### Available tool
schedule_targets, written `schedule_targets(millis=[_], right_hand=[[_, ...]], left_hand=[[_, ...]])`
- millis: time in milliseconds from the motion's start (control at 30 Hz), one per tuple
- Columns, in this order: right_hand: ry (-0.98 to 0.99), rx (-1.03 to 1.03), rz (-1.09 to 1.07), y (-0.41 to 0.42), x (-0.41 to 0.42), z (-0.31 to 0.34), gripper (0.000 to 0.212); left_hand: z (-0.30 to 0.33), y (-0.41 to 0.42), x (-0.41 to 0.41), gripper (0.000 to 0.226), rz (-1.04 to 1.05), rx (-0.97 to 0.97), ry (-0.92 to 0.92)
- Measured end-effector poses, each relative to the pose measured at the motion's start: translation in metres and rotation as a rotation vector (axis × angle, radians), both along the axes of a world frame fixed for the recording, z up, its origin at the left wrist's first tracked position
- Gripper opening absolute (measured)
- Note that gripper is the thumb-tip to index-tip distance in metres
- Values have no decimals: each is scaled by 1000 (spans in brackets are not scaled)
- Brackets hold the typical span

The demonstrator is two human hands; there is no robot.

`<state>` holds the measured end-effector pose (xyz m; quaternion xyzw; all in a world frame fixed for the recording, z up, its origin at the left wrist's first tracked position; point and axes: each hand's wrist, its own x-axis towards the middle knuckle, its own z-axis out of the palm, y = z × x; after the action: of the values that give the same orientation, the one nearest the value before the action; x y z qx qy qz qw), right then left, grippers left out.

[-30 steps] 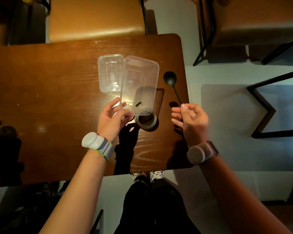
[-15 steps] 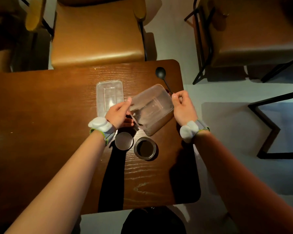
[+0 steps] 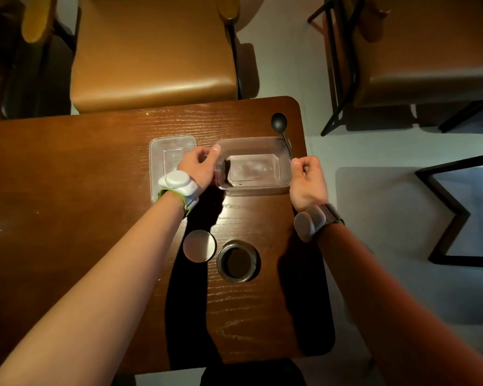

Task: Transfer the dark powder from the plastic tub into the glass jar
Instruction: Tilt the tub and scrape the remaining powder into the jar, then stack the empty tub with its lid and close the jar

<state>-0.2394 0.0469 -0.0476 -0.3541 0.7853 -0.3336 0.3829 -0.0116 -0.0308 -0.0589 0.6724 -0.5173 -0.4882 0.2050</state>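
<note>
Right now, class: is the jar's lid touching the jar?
Apart. The head view shows the lid lying flat left of the jar, with a strip of table visible between them.

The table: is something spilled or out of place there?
No spill shows on the table. A little dark powder clings at the left end of the plastic tub. The glass jar stands open, its lid beside it.

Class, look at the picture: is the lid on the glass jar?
No. The jar stands open with dark powder showing inside, and its round lid lies flat on the table just to its left.
</note>
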Motion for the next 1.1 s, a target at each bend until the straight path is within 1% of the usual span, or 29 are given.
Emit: schedule_targets(millis=[67, 133, 200, 267, 367, 433, 500, 533, 600, 633, 667, 800, 900, 1000, 1100], right_hand=[[-20, -18, -15, -4, 1, 1, 14], [-53, -13, -51, -7, 2, -3, 15], [-138, 10, -156, -9, -2, -12, 13], [-211, 32, -274, -12, -10, -15, 12], [-156, 112, -364, -10, -22, -15, 16], [-154, 153, -410, -6, -26, -18, 24], [-184, 167, -403, -2, -26, -21, 38], [-200, 167, -390, -1, -24, -23, 39], [-218, 166, -368, 1, -18, -22, 33], [-211, 162, -358, 2, -14, -21, 30], [-201, 151, -347, 3, -12, -23, 29], [-176, 95, -289, 9, -4, -28, 27], [-162, 81, -259, 13, 0, -28, 29], [-65, 71, -208, 14, 2, -27, 29], [60, 73, -165, 17, -2, -25, 30]], left_hand=[[-8, -4, 4, 52, 28, -19, 37], [-7, -4, 4, 46, 59, -6, 77], [-4, -2, 3, 36, 90, 20, 110], [-1, -1, 4, 27, 92, 6, 90], [-2, 3, 6, 18, 41, -22, 50], [-4, 6, 7, 10, 47, -26, 67], [-4, 6, 11, 8, 77, -40, 66], [-5, 6, 13, 8, 98, -42, 64], [-5, 6, 19, 7, 135, -40, 63], [-6, 6, 22, 11, 148, -36, 62], [-7, 6, 25, 13, 160, -31, 65], [-10, 7, 35, 6, 171, -14, 46], [-7, 10, 39, 11, 181, -10, 102], [-2, 11, 39, 15, 217, -8, 127], [-2, 13, 47, 23, 292, -26, 61]])
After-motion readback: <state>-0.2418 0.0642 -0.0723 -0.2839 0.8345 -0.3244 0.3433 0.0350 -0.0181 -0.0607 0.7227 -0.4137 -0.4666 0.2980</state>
